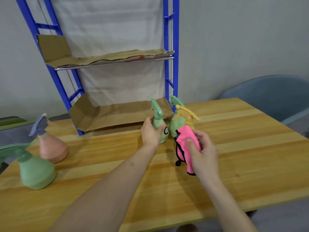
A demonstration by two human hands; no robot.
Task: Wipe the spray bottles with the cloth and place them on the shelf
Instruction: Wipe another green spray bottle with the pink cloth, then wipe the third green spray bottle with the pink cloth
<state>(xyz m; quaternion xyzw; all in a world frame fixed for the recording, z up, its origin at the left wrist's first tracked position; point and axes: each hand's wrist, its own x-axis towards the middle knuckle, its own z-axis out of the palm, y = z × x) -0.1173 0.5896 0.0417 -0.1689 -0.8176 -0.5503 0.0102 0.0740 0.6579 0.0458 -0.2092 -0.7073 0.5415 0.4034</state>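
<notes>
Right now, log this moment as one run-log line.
left hand: grips slim green bottle | right hand: holds pink cloth | bottle: upright

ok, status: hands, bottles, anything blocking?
Left hand grips slim green bottle, upright. Right hand holds pink cloth. Shelf holds no bottles yet. Nothing blocking it.

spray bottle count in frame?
5, all on the table: slim green bottle held by the left hand, rounder green bottle and yellow bottle behind the pink cloth, peach bottle far left, wide green bottle near left. The shelf holds none; more may lie outside the frame.
</notes>
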